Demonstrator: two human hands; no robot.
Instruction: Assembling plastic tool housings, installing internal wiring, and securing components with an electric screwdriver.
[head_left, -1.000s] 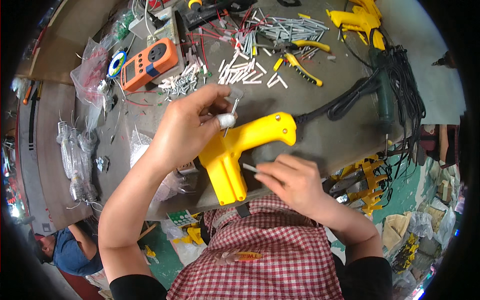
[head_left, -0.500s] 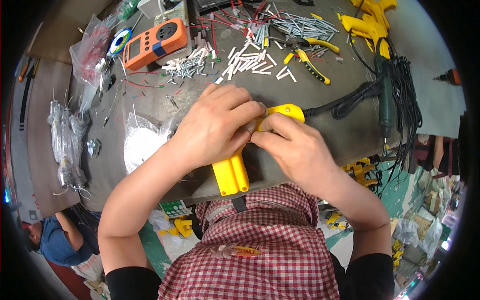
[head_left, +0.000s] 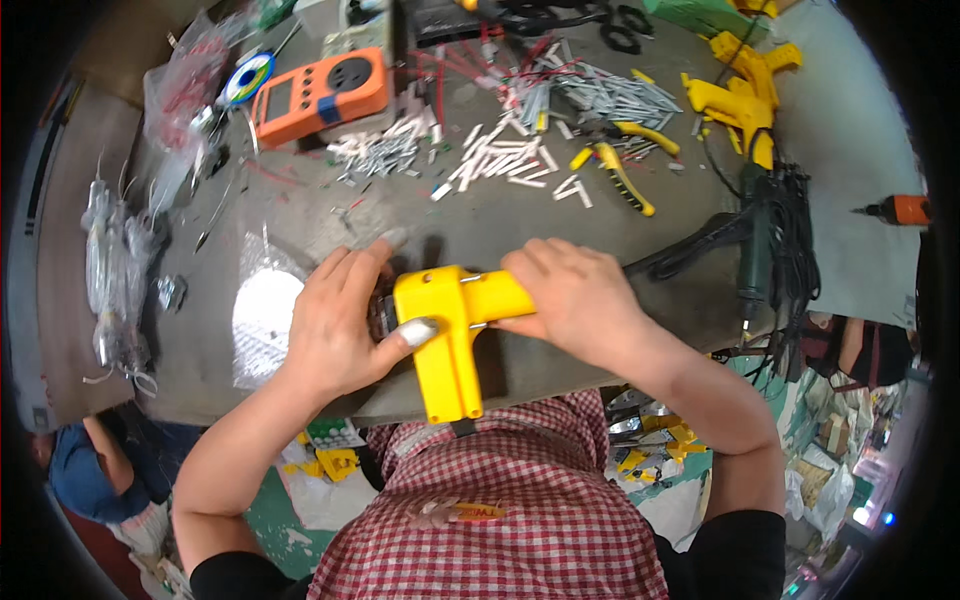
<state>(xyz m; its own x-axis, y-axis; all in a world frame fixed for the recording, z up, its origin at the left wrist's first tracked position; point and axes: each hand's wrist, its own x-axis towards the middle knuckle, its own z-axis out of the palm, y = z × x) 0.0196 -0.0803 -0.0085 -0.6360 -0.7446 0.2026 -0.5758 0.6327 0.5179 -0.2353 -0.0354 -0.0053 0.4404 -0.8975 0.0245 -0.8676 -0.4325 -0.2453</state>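
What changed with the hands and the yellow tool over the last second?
The left hand came down from above the yellow tool and now clasps its rear end, thumb on the side. The right hand moved up to grip the barrel. The tool stays over the table edge.

Two hands, left [head_left: 340, 320] and right [head_left: 575, 300], hold one yellow gun housing [head_left: 455, 330]. On the table [head_left: 520, 225] lie one orange meter [head_left: 320, 95], one pair of yellow-handled pliers [head_left: 615, 170], one dark green tool [head_left: 755, 250], and white tubes [head_left: 500, 160] too many to count.
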